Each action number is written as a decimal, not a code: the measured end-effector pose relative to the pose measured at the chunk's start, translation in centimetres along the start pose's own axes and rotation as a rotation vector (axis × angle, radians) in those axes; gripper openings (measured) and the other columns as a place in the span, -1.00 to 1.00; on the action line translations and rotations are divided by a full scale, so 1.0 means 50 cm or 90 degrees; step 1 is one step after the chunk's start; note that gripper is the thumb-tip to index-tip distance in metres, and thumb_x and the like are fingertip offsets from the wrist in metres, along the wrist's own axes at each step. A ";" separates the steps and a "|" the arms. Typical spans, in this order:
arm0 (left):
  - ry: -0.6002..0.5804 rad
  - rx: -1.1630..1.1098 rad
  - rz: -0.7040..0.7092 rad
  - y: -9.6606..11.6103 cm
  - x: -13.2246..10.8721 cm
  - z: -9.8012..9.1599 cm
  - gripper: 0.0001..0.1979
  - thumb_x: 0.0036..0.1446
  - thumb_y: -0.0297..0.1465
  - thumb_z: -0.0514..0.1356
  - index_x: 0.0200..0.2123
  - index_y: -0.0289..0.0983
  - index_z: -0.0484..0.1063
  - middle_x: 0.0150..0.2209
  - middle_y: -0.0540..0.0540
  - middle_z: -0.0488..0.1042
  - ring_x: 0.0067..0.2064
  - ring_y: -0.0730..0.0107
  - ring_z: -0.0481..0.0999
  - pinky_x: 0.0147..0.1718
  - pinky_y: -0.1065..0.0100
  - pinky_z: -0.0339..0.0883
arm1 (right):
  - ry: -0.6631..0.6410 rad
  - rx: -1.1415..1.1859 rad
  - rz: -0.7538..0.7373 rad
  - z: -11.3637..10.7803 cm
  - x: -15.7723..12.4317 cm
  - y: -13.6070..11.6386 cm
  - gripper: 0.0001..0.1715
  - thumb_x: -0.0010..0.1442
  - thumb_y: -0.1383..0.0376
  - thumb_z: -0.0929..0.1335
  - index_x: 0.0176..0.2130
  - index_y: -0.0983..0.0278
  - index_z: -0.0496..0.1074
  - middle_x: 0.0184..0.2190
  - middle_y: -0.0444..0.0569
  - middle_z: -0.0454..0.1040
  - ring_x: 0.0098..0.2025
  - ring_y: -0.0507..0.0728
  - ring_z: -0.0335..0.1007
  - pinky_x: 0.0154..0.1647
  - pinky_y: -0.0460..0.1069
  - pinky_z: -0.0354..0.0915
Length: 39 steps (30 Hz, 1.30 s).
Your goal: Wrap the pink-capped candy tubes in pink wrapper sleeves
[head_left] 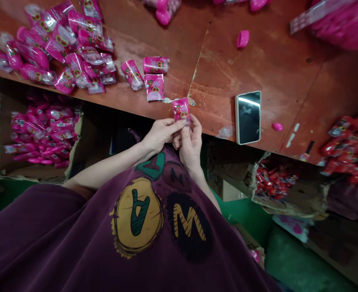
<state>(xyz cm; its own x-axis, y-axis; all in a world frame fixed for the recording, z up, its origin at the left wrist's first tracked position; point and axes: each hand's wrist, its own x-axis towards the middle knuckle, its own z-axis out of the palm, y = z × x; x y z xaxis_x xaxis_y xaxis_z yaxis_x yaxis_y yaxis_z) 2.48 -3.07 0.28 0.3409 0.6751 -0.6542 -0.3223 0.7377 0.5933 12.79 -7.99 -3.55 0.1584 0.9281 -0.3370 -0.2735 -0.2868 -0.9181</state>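
Both my left hand (pixel 160 136) and my right hand (pixel 191 140) pinch the near end of a small pink printed packet (pixel 181 108) at the table's front edge. My thumbs lie on top of it and the fingers curl underneath. What the packet contains is hidden. Just beyond it, to the left, lie a flat pink packet (pixel 154 87), a fuller pink packet (pixel 156 65) and a slanted one (pixel 132 74). Farther left a large pile of filled pink packets (pixel 63 42) covers the table's corner.
A phone (pixel 248 117) lies right of my hands, near a crumpled clear wrapper (pixel 225 132). Beyond are a pink cap (pixel 242 38) and a large pink bag (pixel 343 24). Below the edge stand cardboard boxes of pink packets (pixel 42 129) and red packets (pixel 274 180); more red packets (pixel 352 146) lie right.
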 end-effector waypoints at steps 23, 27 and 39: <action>-0.003 0.020 0.115 0.036 -0.008 -0.053 -0.55 0.07 -0.09 0.53 -0.36 -0.32 0.49 -0.57 0.04 0.44 -0.63 0.54 0.38 -0.67 0.43 0.32 | -0.189 0.026 -0.017 0.019 0.057 0.020 -0.36 0.29 -0.19 0.44 0.12 0.00 0.15 -0.44 -0.34 0.36 -0.64 -0.05 0.27 -0.65 -0.10 0.24; 0.005 0.030 0.160 0.027 -0.014 -0.072 -0.56 0.09 -0.07 0.51 -0.40 -0.31 0.50 -0.61 0.06 0.40 -0.63 0.53 0.38 -0.65 0.43 0.28 | -0.195 0.007 -0.011 0.027 0.062 0.031 -0.40 0.30 -0.18 0.44 0.09 -0.01 0.16 -0.51 -0.37 0.32 -0.65 -0.03 0.25 -0.60 -0.08 0.29; 0.621 -0.038 0.461 0.164 -0.160 -0.382 -0.56 0.49 -0.21 0.13 -0.49 -0.19 0.25 -0.58 0.10 0.35 -0.57 0.63 0.23 -0.57 0.40 0.03 | -0.173 -0.263 -0.223 0.054 0.114 -0.028 -0.60 0.54 0.03 0.24 0.25 0.09 0.30 -0.26 -0.14 0.52 -0.42 0.00 0.41 -0.34 -0.03 0.40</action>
<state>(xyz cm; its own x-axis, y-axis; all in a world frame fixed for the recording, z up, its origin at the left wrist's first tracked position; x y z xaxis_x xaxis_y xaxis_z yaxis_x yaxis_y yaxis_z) -19.76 -2.58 1.42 -0.7340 0.6217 -0.2735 -0.2117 0.1731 0.9619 11.53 -1.68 -3.62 -0.0911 0.9957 0.0148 0.1505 0.0285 -0.9882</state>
